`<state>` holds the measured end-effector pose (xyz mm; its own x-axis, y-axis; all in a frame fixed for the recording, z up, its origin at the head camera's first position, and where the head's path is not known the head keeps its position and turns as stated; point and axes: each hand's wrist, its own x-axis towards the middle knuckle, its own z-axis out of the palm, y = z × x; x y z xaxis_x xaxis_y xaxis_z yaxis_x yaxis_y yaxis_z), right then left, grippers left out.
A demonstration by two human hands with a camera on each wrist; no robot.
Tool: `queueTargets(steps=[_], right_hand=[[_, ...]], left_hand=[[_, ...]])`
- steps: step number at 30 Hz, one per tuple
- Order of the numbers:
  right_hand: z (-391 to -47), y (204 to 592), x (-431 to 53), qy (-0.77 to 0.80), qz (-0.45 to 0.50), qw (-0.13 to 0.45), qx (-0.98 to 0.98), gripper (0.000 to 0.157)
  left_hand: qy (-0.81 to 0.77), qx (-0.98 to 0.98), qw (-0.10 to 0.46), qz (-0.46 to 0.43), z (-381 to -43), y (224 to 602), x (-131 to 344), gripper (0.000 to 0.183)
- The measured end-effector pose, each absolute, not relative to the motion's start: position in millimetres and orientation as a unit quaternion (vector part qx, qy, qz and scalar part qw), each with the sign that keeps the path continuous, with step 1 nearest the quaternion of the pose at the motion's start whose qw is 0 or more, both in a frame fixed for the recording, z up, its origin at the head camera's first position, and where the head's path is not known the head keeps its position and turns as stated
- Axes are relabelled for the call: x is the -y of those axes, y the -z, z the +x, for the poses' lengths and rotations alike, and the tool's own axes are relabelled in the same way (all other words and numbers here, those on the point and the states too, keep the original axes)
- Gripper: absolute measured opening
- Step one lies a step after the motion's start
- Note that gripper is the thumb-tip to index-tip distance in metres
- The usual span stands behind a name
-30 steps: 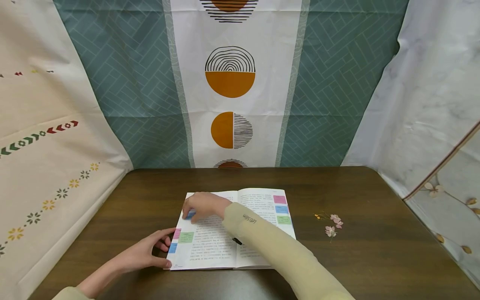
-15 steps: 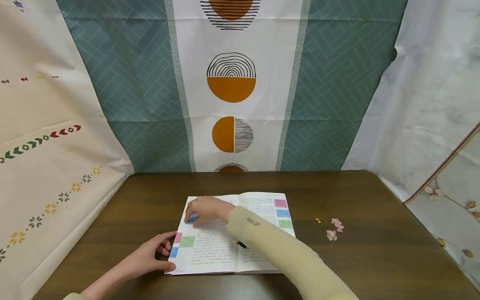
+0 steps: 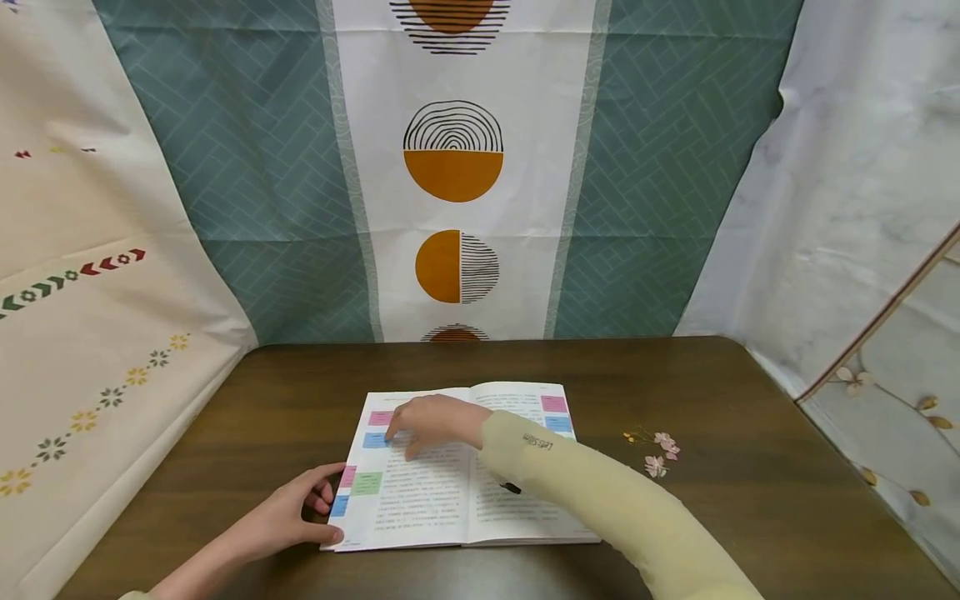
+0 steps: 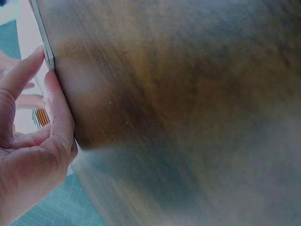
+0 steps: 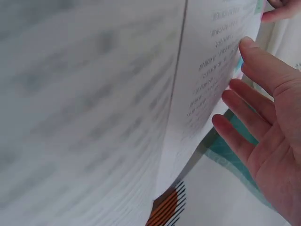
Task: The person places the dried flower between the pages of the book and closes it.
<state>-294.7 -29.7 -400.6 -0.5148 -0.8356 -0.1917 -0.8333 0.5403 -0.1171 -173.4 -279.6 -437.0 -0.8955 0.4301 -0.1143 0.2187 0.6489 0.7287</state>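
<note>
An open book point(image 3: 423, 504) lies on the dark table, its left page bearing a blue sticky note point(image 3: 375, 440), a pink sticky note point(image 3: 378, 418) and a green sticky note point(image 3: 367, 483). My right hand point(image 3: 435, 419) is over the upper left page, fingertips beside the blue note. In the right wrist view its fingers are spread and loosely bent, holding nothing. With thumb on the lower left corner and fingers against the left edge, my left hand point(image 3: 281, 517) holds the book. The left wrist view shows the thumb and a finger at the book's edge.
Pink and blue tabs point(image 3: 340, 505) stick out at the left page edge. More notes, pink point(image 3: 553, 404) and blue point(image 3: 558, 424), are on the right page, partly behind my right sleeve point(image 3: 592, 475). Printed flowers point(image 3: 656, 465) decorate the table point(image 3: 720, 517); cloth hangs behind it.
My right hand has moved right off the blue note, uncovering it and the pink note above. The left hand keeps its place at the book's corner. The head view has shifted slightly.
</note>
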Motion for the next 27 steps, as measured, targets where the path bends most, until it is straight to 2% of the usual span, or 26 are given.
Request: queueTargets(steps=[9, 17, 23, 27], right_hand=[[-298.7, 382.1, -22.8, 0.093, -0.439, 0.097, -0.888, 0.039], [-301.4, 360.5, -72.2, 0.147, -0.403, 0.056, -0.901, 0.038], [-297.0, 355.6, -108.9, 0.171, -0.382, 0.015, -0.908, 0.037], [-288.5, 359.3, -132.3, 0.192, -0.328, -0.03, -0.925, 0.034]], left_hand=[[-0.373, -0.901, 0.138, 0.175, -173.7, 436.4, 280.4, 0.091], [-0.375, -0.899, 0.15, 0.167, -173.5, 435.7, 280.9, 0.091], [-0.375, -0.899, 0.148, 0.169, -174.8, 437.2, 280.1, 0.091], [-0.371, -0.902, 0.144, 0.168, -174.4, 438.7, 280.2, 0.09]])
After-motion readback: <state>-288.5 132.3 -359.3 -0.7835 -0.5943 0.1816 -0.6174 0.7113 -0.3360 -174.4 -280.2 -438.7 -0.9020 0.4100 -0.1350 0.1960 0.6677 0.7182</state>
